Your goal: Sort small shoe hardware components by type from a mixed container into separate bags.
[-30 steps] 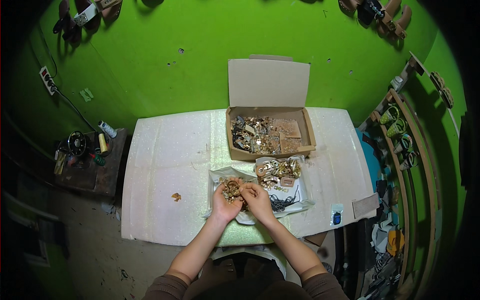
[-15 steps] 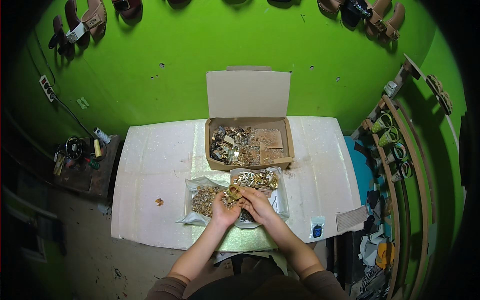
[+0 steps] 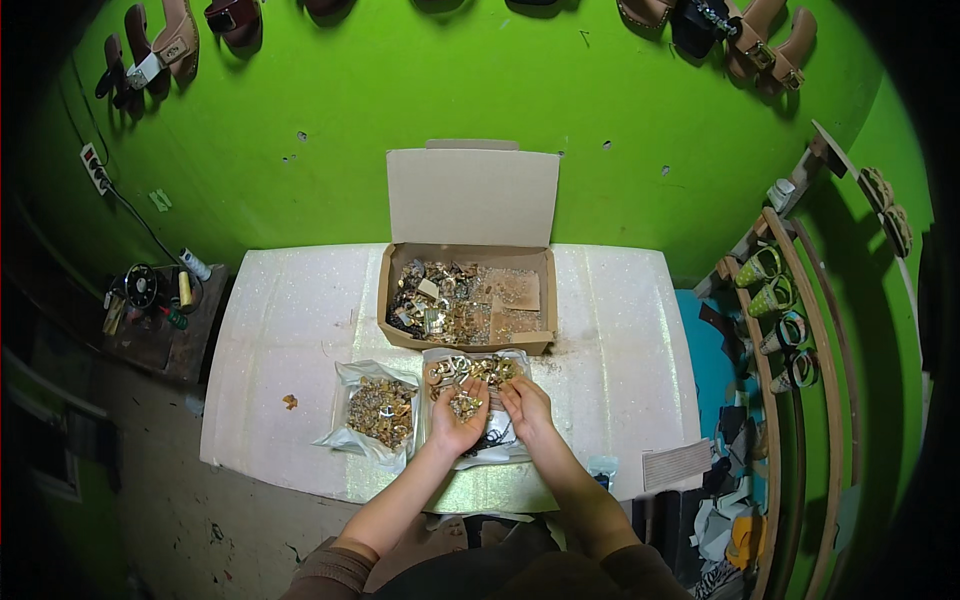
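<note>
Several small gold metal fittings [image 3: 464, 404] lie in the cupped, open left hand [image 3: 458, 418] — over a clear plastic bag [image 3: 478, 415] near the white table's [image 3: 270, 320] front edge. Right hand [image 3: 526, 406] beside it, fingers loosely curled on the bag's pile; grip unclear. Another bag of fittings [image 3: 378, 412] left, open cardboard box [image 3: 468, 300] behind.

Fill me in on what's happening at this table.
A person is sorting small gold-coloured metal fittings. The left hand is cupped, palm up, with a few pieces in it; the right hand rests on an open plastic bag of them. Another bag lies left, and an open cardboard box of fittings behind.
</note>
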`<state>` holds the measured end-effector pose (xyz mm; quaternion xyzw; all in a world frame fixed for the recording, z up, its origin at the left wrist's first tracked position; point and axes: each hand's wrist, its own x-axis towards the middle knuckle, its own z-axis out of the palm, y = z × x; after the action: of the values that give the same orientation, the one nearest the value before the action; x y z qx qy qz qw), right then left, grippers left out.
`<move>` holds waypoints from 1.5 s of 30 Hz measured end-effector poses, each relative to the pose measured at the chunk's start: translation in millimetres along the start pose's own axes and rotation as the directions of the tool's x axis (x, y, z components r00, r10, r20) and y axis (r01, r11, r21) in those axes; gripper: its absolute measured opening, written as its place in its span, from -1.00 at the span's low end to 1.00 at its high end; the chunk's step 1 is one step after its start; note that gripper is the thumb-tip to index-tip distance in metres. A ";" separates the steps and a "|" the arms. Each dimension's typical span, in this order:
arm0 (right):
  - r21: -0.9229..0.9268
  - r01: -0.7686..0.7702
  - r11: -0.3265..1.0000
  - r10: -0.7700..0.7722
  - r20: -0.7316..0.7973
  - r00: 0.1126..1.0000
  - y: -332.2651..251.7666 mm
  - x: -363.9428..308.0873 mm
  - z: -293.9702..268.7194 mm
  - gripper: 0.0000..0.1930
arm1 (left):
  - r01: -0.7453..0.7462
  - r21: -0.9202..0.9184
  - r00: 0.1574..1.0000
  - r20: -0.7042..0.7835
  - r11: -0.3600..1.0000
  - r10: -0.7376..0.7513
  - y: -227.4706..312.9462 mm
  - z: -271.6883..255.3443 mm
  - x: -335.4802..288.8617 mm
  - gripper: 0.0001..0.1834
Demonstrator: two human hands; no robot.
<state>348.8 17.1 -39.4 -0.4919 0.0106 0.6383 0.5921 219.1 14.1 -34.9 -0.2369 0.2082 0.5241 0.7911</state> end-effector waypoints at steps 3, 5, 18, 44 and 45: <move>-0.067 0.048 0.997 -0.050 -0.032 0.998 -2.4 10.9 -1.1 -0.82 | -0.009 0.014 1.000 -0.005 1.000 0.009 -6.6 2.9 2.0 -0.70; -0.097 0.057 0.994 -0.061 -0.048 0.997 -1.7 15.4 -3.8 -0.80 | -0.035 0.038 0.999 0.002 0.999 0.034 -7.9 0.2 3.9 -0.71; -0.359 0.365 0.859 -0.266 0.296 0.917 -9.5 -8.0 -23.8 -0.60 | -0.042 -0.050 0.998 0.036 0.998 0.044 -7.4 2.8 -8.6 -0.69; -0.301 0.906 -0.298 0.056 0.942 0.331 45.4 -72.7 127.0 -0.79 | 0.013 0.352 1.000 0.006 0.936 -0.016 106.4 -2.1 -82.4 -0.82; -0.298 0.899 -0.321 0.091 0.935 0.343 47.9 -72.6 134.1 -0.80 | 0.009 0.339 0.999 -0.034 0.941 0.002 107.1 6.0 -87.4 -0.82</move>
<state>216.2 28.6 49.0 -0.4000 -0.8632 0.2141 0.2215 88.3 -9.9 3.7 -0.1064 0.3081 0.4750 0.8174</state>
